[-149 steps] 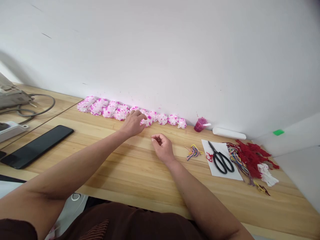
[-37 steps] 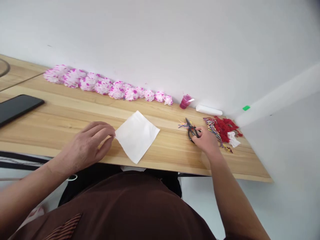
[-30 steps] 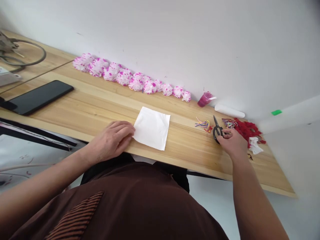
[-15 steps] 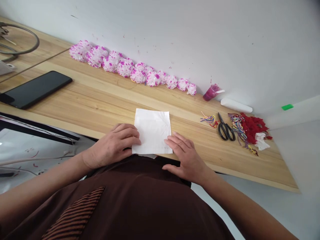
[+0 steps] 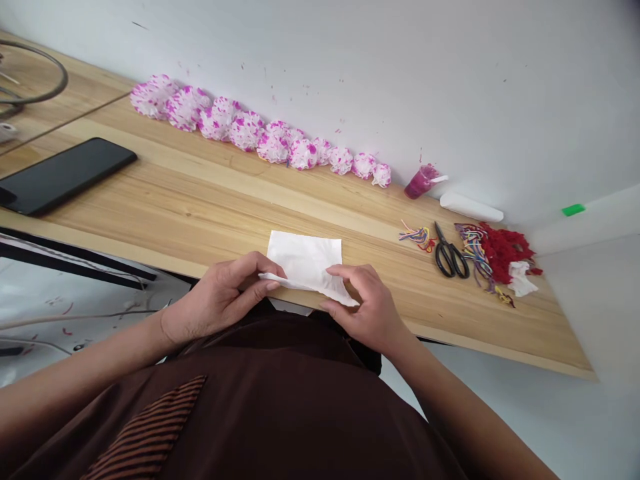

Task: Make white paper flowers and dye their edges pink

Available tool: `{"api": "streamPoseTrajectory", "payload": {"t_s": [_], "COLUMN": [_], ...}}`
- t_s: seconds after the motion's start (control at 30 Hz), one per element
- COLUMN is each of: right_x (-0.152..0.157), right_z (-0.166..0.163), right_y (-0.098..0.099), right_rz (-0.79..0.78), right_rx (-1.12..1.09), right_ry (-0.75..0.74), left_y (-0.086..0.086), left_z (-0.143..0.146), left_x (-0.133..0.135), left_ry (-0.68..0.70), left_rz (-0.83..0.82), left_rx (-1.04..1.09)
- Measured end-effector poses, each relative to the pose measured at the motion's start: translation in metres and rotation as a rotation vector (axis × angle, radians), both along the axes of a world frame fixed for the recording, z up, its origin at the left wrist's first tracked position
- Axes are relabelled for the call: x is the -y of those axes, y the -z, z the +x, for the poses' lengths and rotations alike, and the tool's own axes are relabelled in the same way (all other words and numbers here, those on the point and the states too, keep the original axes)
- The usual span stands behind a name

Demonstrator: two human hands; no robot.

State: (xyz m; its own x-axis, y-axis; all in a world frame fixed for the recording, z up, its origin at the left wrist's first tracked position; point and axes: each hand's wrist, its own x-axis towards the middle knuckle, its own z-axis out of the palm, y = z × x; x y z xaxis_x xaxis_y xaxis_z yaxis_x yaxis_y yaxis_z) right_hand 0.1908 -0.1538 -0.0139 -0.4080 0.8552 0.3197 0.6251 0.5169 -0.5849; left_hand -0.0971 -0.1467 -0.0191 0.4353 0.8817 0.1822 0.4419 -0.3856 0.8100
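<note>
A square white tissue (image 5: 306,257) lies at the table's front edge, its near side lifted and curled up. My left hand (image 5: 227,290) pinches the near left corner between thumb and fingers. At the near right corner, my right hand (image 5: 367,303) has its thumb and fingers around the raised edge. The tissue's far part rests flat on the wood.
Along the wall runs a row of pink-speckled white paper balls (image 5: 246,130). To the right are a cup of purple liquid (image 5: 417,183), a white roll (image 5: 471,207), black-handled scissors (image 5: 450,257), coloured strings (image 5: 419,235) and red crumpled material (image 5: 505,252). A phone (image 5: 67,175) lies left.
Both hands have gone from lying on the flat tissue to gripping its near corners. The near edge has come up and bent, and the tissue has shifted slightly toward me.
</note>
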Motion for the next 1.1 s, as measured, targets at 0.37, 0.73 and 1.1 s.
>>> {"api": "streamPoseTrajectory", "payload": {"t_s": [0.37, 0.73, 1.1], "right_x": [-0.019, -0.035, -0.059], "right_z": [-0.011, -0.017, -0.016], "right_y": [-0.007, -0.014, -0.011], "right_rz": [-0.139, -0.327, -0.293], "right_rx": [-0.024, 0.044, 0.097], "right_ry": [0.162, 0.303, 0.341], "left_y": [-0.016, -0.019, -0.023], "left_z": [0.007, 0.014, 0.012], "left_x": [-0.023, -0.060, -0.071], "left_ry": [-0.210, -0.186, -0.175], "left_rz": [-0.088, -0.137, -0.163], "left_rx": [-0.164, -0.342, -0.432]}}
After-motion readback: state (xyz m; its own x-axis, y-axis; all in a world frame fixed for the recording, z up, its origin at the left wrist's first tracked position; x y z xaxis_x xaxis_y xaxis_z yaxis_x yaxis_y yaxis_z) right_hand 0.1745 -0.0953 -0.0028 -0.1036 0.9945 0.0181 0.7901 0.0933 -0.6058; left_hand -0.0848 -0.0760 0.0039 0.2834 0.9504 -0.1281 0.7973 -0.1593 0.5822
